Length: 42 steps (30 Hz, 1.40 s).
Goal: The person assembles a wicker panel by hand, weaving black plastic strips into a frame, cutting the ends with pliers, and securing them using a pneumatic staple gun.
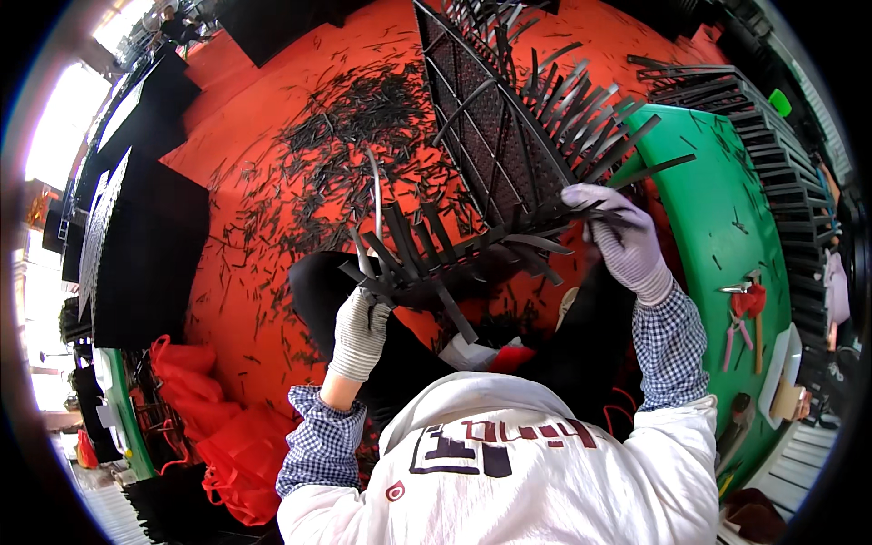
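In front of me stands a black woven wicker piece (486, 150) with thin metal bars across its inner side. Many loose flat black strips (581, 113) stick out along its far right edge. More strip ends (418, 241) fan out along the near edge. My left hand (361, 334), in a striped pale glove, is closed on a black strip at the left end of that near edge. My right hand (627, 238), in a lavender glove, is closed on a black strip near the right corner. Its fingertips are partly hidden by strips.
Black strip scraps (363, 127) lie over the red floor (245, 309). To the right, a green table (718, 209) carries pliers (738, 341) and a hammer (756, 318). Red bags (227, 436) lie at the left, below large black woven boxes (145, 254). Black frames (772, 136) are stacked beyond the table.
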Available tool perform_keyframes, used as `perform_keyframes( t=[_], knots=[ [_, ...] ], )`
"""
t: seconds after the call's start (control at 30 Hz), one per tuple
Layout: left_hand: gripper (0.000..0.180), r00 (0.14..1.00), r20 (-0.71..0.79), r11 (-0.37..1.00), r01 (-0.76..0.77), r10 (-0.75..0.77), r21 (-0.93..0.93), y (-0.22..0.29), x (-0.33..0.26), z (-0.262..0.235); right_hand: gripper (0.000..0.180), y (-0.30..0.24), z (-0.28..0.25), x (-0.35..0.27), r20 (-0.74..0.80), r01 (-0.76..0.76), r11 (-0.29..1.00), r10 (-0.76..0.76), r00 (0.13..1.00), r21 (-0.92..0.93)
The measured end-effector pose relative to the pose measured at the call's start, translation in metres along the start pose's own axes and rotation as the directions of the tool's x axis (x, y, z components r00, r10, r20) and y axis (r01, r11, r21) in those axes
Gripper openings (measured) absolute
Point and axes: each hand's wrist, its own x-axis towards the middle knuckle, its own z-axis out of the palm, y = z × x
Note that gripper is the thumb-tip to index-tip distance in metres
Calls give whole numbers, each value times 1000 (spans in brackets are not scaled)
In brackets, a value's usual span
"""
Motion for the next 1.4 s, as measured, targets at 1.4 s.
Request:
perform_keyframes(
  t=[1.4],
  knots=[
    [48,994,-88,991,-56,67,125,-1,86,-31,29,-42,58,-24,-71,-160,934,144,987,-318]
  ],
)
